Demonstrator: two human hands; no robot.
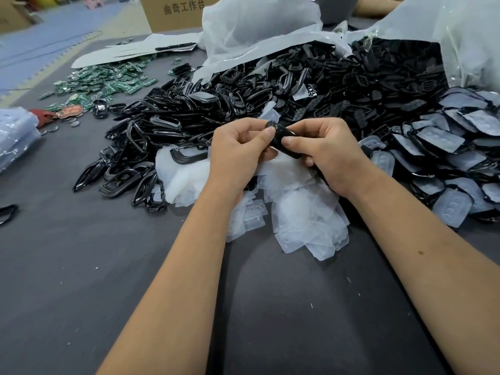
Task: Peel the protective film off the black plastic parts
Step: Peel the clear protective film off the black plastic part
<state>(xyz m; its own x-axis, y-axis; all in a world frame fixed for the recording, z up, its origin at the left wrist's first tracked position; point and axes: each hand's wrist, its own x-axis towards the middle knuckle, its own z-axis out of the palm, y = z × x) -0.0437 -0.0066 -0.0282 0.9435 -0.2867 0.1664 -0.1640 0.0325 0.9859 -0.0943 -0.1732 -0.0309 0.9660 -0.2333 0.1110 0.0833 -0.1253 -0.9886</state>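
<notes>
My left hand (pixel 240 147) and my right hand (pixel 330 150) both grip one small black plastic part (pixel 284 140) above the table, thumbs pressed on its glossy face. Under my hands lies a heap of peeled translucent film pieces (pixel 297 212). To the right sits a pile of black parts still covered in film (pixel 443 147). To the left is a pile of bare glossy black frames (pixel 151 136). Whether film is on the held part is hard to tell.
Big clear plastic bags (pixel 259 31) spill more black parts (pixel 351 77) at the back. Green circuit boards (pixel 108 79) lie at the far left, a cardboard box (pixel 173 12) behind them. The dark grey table (pixel 81 280) stretches in front; another person's arm (pixel 376 6) at top.
</notes>
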